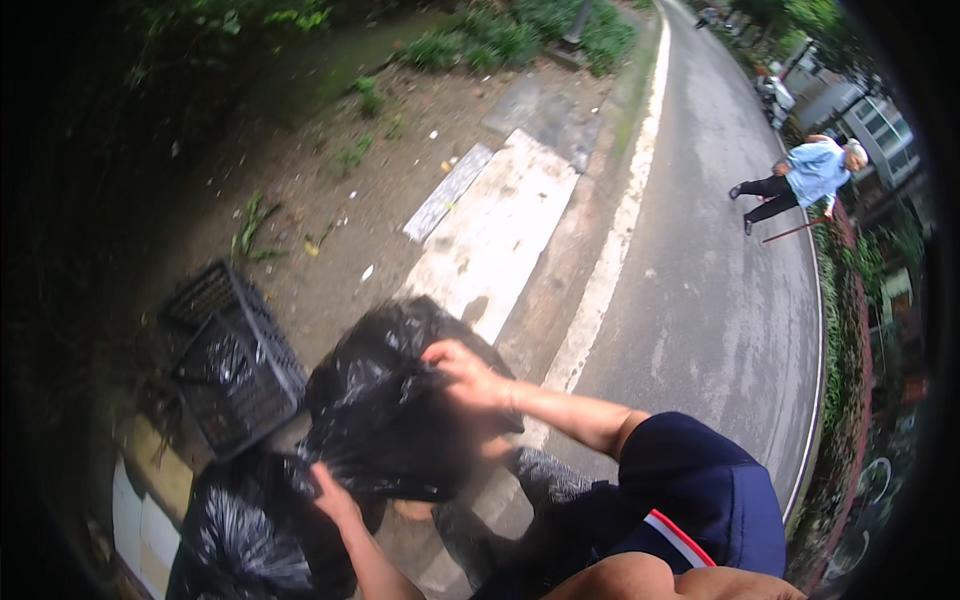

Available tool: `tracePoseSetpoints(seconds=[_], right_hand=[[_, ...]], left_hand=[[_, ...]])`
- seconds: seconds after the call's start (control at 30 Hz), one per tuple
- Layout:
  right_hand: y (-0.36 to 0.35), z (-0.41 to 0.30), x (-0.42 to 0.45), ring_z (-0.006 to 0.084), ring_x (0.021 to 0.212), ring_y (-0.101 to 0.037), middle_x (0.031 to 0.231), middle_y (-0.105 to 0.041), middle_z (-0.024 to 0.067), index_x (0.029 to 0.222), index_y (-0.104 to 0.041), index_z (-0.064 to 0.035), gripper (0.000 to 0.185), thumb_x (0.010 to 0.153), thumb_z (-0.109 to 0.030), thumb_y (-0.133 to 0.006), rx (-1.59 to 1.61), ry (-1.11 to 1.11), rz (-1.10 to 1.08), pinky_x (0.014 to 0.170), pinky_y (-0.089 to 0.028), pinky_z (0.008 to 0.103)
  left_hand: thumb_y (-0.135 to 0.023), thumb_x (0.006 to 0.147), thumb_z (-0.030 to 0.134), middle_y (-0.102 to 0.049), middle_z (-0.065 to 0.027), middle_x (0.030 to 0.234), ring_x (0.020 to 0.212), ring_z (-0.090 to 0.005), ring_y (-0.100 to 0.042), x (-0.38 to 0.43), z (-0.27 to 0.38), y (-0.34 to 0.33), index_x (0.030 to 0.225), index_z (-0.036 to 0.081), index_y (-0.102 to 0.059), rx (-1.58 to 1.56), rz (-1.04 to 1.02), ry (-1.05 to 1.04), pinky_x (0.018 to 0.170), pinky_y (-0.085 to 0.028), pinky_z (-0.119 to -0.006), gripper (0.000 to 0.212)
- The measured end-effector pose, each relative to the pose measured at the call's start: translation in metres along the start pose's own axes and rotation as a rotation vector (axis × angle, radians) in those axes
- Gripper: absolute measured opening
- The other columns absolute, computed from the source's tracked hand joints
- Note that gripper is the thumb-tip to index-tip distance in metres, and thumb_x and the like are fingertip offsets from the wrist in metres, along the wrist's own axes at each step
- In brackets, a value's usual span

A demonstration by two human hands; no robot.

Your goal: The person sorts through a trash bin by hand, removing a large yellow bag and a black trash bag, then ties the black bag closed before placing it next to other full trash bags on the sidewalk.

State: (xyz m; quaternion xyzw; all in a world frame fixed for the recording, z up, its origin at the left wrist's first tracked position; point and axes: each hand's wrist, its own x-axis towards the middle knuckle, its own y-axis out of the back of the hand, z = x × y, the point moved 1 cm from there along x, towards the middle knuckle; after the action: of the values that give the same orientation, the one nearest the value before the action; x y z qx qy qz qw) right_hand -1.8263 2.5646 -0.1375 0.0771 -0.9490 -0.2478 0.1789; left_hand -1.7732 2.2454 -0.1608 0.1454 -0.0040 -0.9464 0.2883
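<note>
A bulging black plastic bag (390, 427) stands in front of my legs. My right hand (472, 379) pinches the gathered plastic near its top. At the bag's lower left corner, my left hand (334, 495) grips a pulled-out edge of the plastic between thumb and fingers. A second full black plastic bag (247, 532) sits just left of and below my left hand. What the bags contain is hidden.
A black plastic crate (240, 367) lies tilted on the dirt beyond the bags. White boards (495, 225) lie along the kerb. A person with a walking stick (814, 176) is on the far side of the asphalt road (697, 300). Pale panels (142, 525) lie at lower left.
</note>
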Motion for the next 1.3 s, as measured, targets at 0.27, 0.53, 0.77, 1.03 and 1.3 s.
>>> tracePoseSetpoints(seconds=[0.27,0.53,0.77,1.03,1.3], right_hand=[[-0.005,-0.007,0.018,0.0168,0.108,-0.047,0.115,-0.057,0.0118,0.119,-0.049,0.0003,0.031,0.091,-0.011,-0.042,0.375,-0.356,0.133,0.095,-0.036,0.0321],[-0.032,-0.015,0.025,0.0137,0.068,-0.049,0.07,-0.055,0.0109,0.075,-0.055,0.0026,0.031,0.088,-0.024,-0.046,0.313,-0.797,0.015,0.057,-0.038,0.0348],[-0.039,-0.093,0.02,0.0093,0.073,-0.047,0.083,-0.051,-0.0002,0.098,-0.053,-0.0027,0.034,0.091,-0.035,-0.046,0.445,-0.624,0.256,0.066,-0.041,0.0268],[-0.084,-0.168,0.081,0.012,0.066,-0.051,0.079,-0.054,0.0016,0.097,-0.053,-0.0029,0.025,0.091,-0.026,-0.046,0.71,-0.398,0.437,0.061,-0.041,0.0257],[-0.175,-0.059,0.089,0.0083,0.073,-0.044,0.078,-0.053,-0.0033,0.086,-0.058,0.0022,0.034,0.094,-0.029,-0.047,0.32,-0.518,0.046,0.067,-0.039,0.0251]], left_hand=[[-0.047,0.093,0.029,-0.048,-0.0124,0.128,0.114,-0.025,-0.047,-0.003,0.016,-0.038,0.127,-0.002,-0.044,-0.393,-0.011,-0.108,0.099,-0.036,-0.035,0.046],[-0.044,0.085,0.023,-0.03,0.0037,0.053,0.055,-0.0112,-0.034,-0.023,-0.01,-0.067,0.061,0.016,-0.038,-1.374,-0.311,0.564,0.069,-0.038,-0.029,0.025],[-0.045,0.093,0.036,-0.025,0.0023,0.052,0.045,-0.0114,-0.026,-0.045,0.095,-0.025,0.061,0.015,-0.033,-1.264,-0.29,0.133,0.045,-0.021,-0.026,0.04],[-0.043,0.095,0.037,-0.027,0.002,0.055,0.051,-0.0108,-0.03,-0.029,0.147,0.046,0.063,0.015,-0.034,-1.308,-0.303,0.076,0.048,-0.023,-0.026,0.039],[-0.06,0.087,0.033,-0.056,0.0,0.078,0.069,-0.0098,-0.052,0.012,0.036,0.063,0.081,0.006,-0.059,-0.773,0.178,0.141,0.062,-0.043,-0.025,0.028]])
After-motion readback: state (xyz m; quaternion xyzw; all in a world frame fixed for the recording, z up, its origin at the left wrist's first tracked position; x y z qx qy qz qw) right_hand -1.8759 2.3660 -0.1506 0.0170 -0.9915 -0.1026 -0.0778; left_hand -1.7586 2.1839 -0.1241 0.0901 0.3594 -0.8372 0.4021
